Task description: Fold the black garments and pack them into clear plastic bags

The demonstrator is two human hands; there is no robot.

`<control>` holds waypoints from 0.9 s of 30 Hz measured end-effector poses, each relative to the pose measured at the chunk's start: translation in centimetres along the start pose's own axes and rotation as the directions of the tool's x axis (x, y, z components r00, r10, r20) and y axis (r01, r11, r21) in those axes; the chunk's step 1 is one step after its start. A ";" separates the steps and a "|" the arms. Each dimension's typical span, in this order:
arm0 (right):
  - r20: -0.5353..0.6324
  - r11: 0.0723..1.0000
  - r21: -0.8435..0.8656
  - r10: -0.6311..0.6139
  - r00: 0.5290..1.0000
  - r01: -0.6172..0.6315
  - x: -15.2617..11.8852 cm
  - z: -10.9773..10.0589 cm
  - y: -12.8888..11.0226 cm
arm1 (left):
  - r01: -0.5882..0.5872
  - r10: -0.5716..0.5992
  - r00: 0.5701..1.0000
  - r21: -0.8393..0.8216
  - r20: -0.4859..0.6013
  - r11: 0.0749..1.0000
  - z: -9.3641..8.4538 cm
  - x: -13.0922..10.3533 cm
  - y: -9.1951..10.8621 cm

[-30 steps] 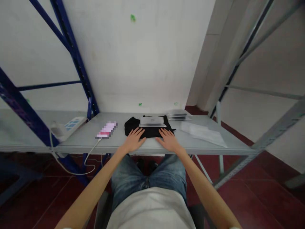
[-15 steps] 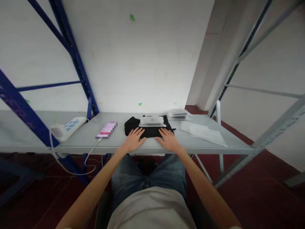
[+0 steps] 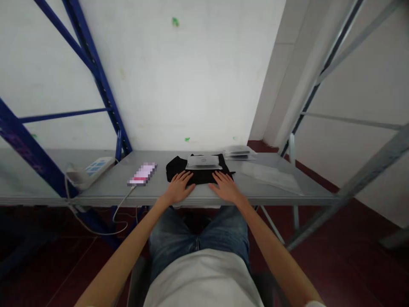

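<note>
A black cloth item (image 3: 204, 176), perhaps a bag, lies on the grey table in front of me; I cannot make out its exact kind. On top of it rests a pale flat packet (image 3: 203, 161) with a small round mark. My left hand (image 3: 179, 187) lies flat with fingers spread, its fingertips on the near left part of the black cloth. Likewise flat and open, my right hand (image 3: 226, 186) touches the cloth's near right part. Neither hand grips anything.
To the left lie a charging phone (image 3: 142, 175) and a white power strip (image 3: 96, 167). A stack of pale packets (image 3: 239, 152) sits back right, with thin clear sleeves (image 3: 271, 177) nearer. Blue rack posts (image 3: 105, 89) stand left, a grey metal frame (image 3: 332, 204) right.
</note>
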State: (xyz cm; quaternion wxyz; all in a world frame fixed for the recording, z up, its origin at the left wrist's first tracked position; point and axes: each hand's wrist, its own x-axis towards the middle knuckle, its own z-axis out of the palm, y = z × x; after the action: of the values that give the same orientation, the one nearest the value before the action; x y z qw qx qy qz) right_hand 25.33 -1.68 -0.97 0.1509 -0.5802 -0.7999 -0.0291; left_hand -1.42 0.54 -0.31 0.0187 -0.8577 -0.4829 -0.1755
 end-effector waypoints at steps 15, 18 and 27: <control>-0.136 0.995 0.037 -0.087 0.987 0.093 3.7 -2.5 -1.1 | -0.011 0.012 0.999 0.009 -0.039 1.000 -0.4 0.0 0.3; -0.047 0.990 -0.024 -0.140 0.989 0.139 7.0 -2.6 -2.2 | -0.015 0.015 0.999 0.004 -0.051 1.000 -0.2 0.1 0.1; 0.035 0.974 -0.183 -0.129 0.991 0.133 10.9 -3.1 -2.3 | -0.014 0.013 0.997 -0.013 -0.078 1.000 0.0 0.1 0.1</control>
State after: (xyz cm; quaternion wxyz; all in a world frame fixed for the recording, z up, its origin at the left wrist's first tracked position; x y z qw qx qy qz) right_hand 20.74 6.88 5.28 0.0849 -0.5380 -0.8319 -0.1064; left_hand -1.25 0.55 -0.22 0.0330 -0.8537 -0.4746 -0.2116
